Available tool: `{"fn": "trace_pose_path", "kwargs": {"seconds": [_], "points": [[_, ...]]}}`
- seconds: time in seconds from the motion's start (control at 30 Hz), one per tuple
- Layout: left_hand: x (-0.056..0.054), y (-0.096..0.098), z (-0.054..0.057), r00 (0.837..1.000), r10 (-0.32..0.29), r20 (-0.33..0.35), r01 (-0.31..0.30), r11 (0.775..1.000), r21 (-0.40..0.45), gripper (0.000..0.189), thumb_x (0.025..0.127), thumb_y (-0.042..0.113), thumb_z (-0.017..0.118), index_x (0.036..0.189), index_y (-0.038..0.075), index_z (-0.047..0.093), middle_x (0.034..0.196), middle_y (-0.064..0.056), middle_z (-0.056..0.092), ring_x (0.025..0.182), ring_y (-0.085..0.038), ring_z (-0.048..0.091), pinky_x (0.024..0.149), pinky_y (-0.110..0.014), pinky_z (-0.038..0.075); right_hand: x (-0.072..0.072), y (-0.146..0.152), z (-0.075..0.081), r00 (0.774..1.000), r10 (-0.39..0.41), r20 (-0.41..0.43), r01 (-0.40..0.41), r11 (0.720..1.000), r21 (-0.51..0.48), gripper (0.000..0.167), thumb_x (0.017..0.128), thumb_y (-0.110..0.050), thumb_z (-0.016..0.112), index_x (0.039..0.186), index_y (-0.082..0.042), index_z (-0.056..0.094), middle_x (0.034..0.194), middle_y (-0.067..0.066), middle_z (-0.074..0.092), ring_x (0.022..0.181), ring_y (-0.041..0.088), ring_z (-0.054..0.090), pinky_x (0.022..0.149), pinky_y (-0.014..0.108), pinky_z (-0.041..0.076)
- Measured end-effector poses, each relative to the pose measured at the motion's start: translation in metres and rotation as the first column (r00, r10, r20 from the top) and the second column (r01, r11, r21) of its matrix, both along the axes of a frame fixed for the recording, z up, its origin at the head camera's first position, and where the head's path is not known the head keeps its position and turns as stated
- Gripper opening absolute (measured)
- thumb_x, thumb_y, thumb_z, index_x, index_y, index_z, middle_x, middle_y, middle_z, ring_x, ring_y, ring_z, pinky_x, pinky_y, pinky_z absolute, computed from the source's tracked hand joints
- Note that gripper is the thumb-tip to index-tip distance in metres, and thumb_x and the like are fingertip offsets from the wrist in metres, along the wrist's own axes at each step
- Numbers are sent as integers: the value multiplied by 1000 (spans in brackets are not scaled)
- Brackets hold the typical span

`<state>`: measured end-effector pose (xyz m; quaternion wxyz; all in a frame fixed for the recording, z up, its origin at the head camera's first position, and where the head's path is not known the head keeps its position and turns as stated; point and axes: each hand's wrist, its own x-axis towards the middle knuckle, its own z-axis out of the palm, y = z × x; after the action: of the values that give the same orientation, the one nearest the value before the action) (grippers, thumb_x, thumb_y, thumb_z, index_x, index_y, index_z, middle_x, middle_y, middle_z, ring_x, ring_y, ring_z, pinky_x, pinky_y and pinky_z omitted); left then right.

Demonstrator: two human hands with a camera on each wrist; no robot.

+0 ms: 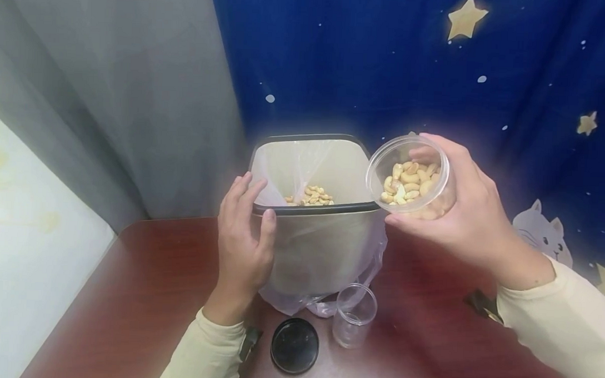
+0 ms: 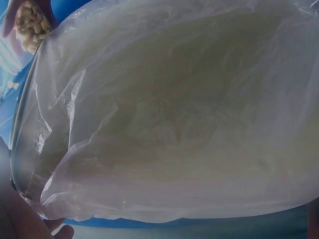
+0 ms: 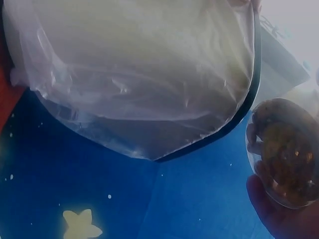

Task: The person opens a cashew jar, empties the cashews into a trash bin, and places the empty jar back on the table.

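Observation:
My right hand (image 1: 474, 209) grips a clear plastic jar (image 1: 444, 200) of cashews (image 1: 411, 181), tilted with its uncapped mouth toward the bin. The jar overlaps the right end of the bin's rim in the head view. A beige bin (image 1: 325, 251) with a black rim (image 1: 327, 210) and a thin plastic liner (image 1: 268, 176) stands on the table; more cashews (image 1: 316, 197) lie inside it. At its left front corner, my left hand (image 1: 244, 237) has its fingers fairly straight, close against the rim. The right wrist view shows the held jar (image 3: 284, 154) from its base.
In front of the bin stand a second clear jar (image 1: 354, 319), without a lid, and a black round lid (image 1: 295, 345). The dark red table (image 1: 168, 295) meets a grey curtain (image 1: 150, 94) and a blue starry curtain (image 1: 337, 57) at the back. A white wall (image 1: 26, 229) is on the left.

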<state>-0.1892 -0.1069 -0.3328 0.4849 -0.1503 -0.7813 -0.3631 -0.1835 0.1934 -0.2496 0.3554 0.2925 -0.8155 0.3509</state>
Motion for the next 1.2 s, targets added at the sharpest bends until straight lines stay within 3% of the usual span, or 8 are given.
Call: {"fn": "trace_pose_path", "kwargs": {"seconds": [0.33,0.63,1.0,1.2], "points": [[1,4,0,1000,-8,-4,8,1000,6,45,94,24,52,135,9,60,150,-14,49,147,-28,36,121,-49,26,-21,-1,12,998,-54,32,54,998,21,108,54,-18,98,147,-28,44,125,1,64,118,16,55,93,14,35],[2,5,-1,1000,2,-6,-2,1000,-3,45,94,24,52,135,7,59,149,-16,49,147,-30,36,121,-50,26,-45,-7,19,995,-72,71,68,996,61,103,60,-28,95,148,-27,42,127,8,62,122,27,54,96,49,41],[4,9,-2,1000,0,-5,0,1000,-10,46,94,24,51,135,6,59,149,-16,49,147,-29,35,121,-49,26,-71,-6,22,990,-127,54,121,987,108,100,63,-36,92,148,-20,42,127,11,61,123,30,52,102,53,41],[4,10,-3,1000,-7,-6,7,1000,-10,46,93,24,51,135,6,58,149,-16,49,147,-29,36,121,-48,26,-79,-5,21,985,-155,80,143,980,140,101,64,-41,91,149,-19,41,143,8,54,131,32,48,106,58,38]]}}
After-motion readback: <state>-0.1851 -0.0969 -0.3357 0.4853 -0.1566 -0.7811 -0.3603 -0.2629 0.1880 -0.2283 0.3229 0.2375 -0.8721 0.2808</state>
